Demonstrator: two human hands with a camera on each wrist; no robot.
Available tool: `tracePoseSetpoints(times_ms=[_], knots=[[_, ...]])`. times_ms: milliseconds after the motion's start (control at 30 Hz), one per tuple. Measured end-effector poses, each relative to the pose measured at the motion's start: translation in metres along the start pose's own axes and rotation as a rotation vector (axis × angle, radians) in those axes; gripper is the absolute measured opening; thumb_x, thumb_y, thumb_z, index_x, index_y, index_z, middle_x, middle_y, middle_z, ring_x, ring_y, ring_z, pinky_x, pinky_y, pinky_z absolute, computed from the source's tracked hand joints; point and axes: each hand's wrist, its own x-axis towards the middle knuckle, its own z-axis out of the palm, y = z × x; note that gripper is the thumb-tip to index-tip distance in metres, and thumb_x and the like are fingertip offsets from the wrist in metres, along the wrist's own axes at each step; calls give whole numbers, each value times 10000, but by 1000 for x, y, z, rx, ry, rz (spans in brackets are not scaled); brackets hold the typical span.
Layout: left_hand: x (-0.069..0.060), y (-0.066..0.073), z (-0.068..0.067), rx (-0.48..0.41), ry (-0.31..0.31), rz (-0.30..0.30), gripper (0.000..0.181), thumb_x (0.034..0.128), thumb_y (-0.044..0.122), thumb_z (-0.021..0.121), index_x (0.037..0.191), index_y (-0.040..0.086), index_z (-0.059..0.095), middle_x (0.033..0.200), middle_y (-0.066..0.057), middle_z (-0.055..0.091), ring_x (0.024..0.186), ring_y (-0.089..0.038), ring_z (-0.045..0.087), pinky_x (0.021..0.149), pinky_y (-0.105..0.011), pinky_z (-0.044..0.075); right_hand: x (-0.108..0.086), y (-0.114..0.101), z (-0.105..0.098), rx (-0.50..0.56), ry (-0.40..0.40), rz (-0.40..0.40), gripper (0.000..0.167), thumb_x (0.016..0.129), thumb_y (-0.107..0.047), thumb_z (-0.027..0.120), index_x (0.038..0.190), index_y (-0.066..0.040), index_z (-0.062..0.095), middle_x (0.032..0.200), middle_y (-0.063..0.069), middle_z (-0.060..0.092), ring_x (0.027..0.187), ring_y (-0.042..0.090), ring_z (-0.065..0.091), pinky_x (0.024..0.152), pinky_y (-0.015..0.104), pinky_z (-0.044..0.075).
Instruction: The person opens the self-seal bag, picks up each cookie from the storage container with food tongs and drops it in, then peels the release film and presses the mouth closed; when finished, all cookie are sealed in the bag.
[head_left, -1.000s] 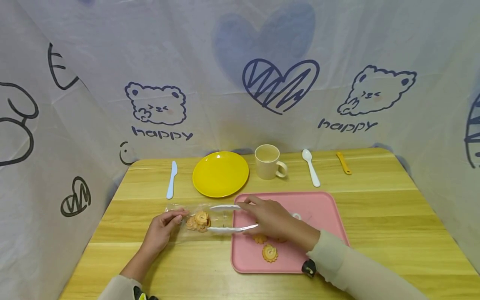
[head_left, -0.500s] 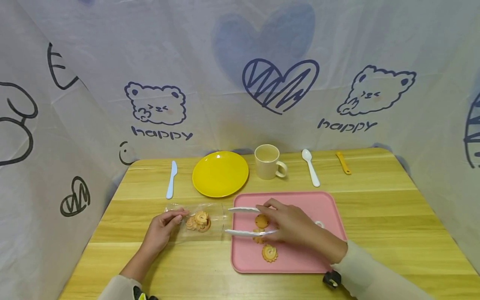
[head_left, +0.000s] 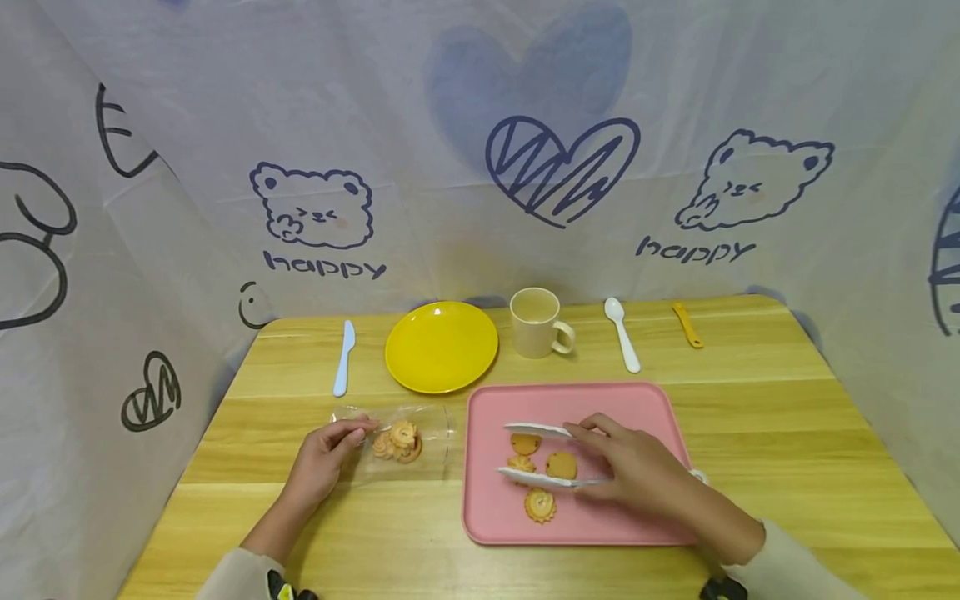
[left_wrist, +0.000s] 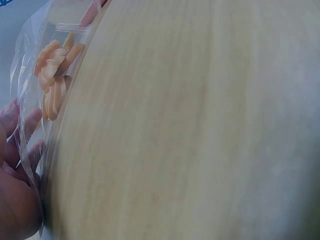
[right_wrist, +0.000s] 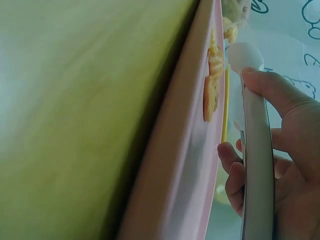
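My left hand (head_left: 324,457) pinches the closed end of a clear plastic bag (head_left: 433,421) lying on the table. Inside it is a small heap of cookies (head_left: 402,435), seen from the side in the left wrist view. With my right hand (head_left: 641,471) I hold white-tipped tongs (head_left: 536,478), thumb on one arm and fingers on the other. The tongs are spread, with nothing between their tips, above a pink tray (head_left: 607,404). Several cookies rest on that tray, among them a round swirled cookie (head_left: 540,505) and a plain flat cookie (head_left: 561,465).
Along the back of the table stand a yellow plate (head_left: 441,347) and a beige mug (head_left: 535,325). A pale blue knife (head_left: 343,358) lies left of the plate. Right of the mug are a white spoon (head_left: 622,335) and a yellow utensil handle (head_left: 687,325). A printed cloth hangs behind.
My right hand has drawn the tongs out of the bag's mouth and rightward over the tray, uncovering cookies there. The left hand and the bag have stayed in place.
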Motion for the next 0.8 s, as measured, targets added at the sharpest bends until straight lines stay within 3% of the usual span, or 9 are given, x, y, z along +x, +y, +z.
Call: tracePoseSetpoints(times_ms=[233,533,800], knots=[[0,0,0,3,0,-6,255,1051,102,593,1222,-26,732,1338,-208,668,1394,-319,497,1019,-70,434,-20,10,-6,-4,-2,34,771,792,-485,877,1443,-164,618,1275,-86,582,680,1,407,634,203,387],[0,0,0,-5,-1,-9,250,1048,103,599,1214,-22,737,1306,-204,687,1402,-314,489,1036,-70,418,-42,17,-11,-41,-13,92,753,774,-505,881,1413,-186,642,1249,-119,574,784,22,500,674,248,468],[0,-1,0,-7,-4,13,246,1047,98,600,1205,-32,736,1286,-220,692,1401,-321,487,1046,-71,409,-51,22,-16,-20,-25,105,736,795,-497,870,1414,-169,642,1225,-132,574,783,17,493,664,240,459]])
